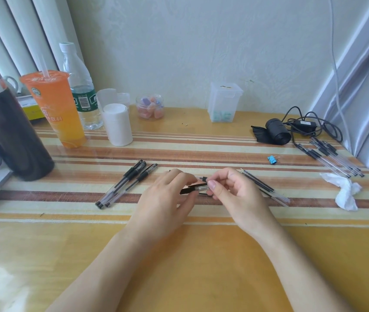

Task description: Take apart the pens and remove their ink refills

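Forearms are reaching over the counter (pixel 201 266): left hand (pixel 165 197) gripping the pen (pixel 198 188) by its dark end, right hand (pixel 235 192) pinching its clear barrel. Likely unscrewing (refill hidden). Next move is calling for a counter-twist, then pulling straight apart.

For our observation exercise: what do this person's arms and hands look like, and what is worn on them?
Nothing worn shows. The left hand and right hand have no gloves, rings, watch or bracelet. The left forearm and right forearm are bare to the frame's bottom edge, with no sleeves in view.
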